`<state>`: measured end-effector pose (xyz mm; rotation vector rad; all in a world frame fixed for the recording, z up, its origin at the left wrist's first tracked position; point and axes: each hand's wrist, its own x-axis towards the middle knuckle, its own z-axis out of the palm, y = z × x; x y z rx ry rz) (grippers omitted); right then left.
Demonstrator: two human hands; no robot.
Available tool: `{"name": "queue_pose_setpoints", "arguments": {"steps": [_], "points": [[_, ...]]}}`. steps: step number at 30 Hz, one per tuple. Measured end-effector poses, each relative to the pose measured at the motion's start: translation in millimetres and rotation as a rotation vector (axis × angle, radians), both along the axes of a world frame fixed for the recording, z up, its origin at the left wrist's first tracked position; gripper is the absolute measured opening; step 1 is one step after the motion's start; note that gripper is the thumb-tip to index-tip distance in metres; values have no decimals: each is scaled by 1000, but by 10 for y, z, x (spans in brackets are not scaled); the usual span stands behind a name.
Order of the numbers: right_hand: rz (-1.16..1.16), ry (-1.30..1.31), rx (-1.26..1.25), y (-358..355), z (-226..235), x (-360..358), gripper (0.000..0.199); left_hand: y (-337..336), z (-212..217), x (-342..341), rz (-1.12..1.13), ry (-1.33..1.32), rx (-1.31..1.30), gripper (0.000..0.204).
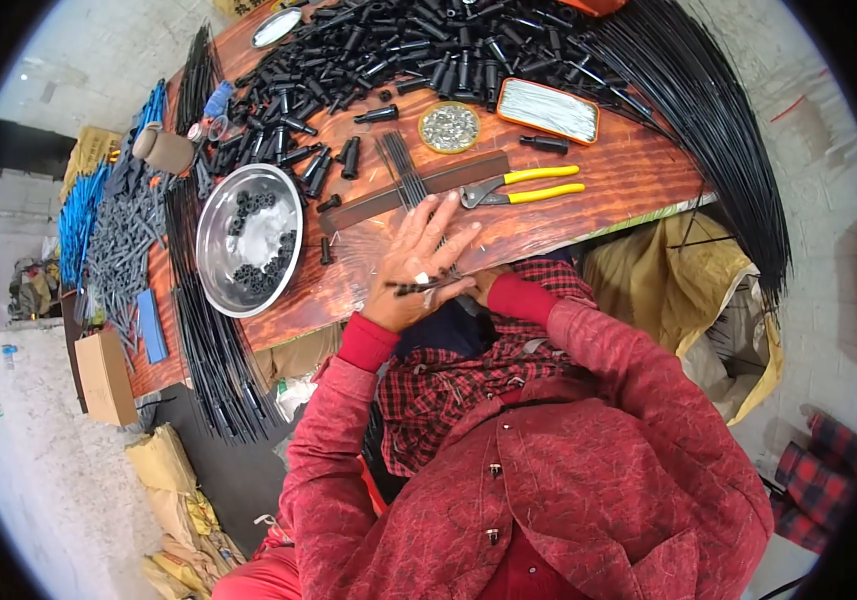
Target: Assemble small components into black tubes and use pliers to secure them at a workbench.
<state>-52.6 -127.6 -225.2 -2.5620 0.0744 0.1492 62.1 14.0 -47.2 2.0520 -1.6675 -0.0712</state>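
Note:
My left hand [411, 268] is held over the table's near edge, fingers stretched out and spread. A thin dark strip [414, 287] lies across it near the thumb; how it is held is unclear. My right hand [487, 284] sits close beside it, its fingers mostly hidden behind the left. Just beyond my left fingertips, a small bunch of thin black rods [401, 165] lies over a dark flat bar [359, 207]. Pincers [521, 187] with yellow handles rest to the right of the fingertips.
A clear bowl [205, 275] of small black rings and white material stands left. Beyond lie a heap of black tubular parts [429, 40], a round dish of small metal pieces [449, 128] and a tray of white sticks [549, 110]. Long black rods [724, 120] overhang the right edge.

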Motion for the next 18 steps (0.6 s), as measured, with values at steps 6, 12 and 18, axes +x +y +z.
{"name": "queue_pose_setpoints", "arguments": {"steps": [6, 12, 18], "points": [[86, -26, 146, -281, 860, -296, 43, 71, 2, 7, 14, -87, -33, 77], [98, -376, 383, -311, 2142, -220, 34, 121, 9, -28, -5, -210, -65, 73], [268, -605, 300, -26, 2372, 134, 39, 218, -323, 32, -10, -127, -184, 56]]}}
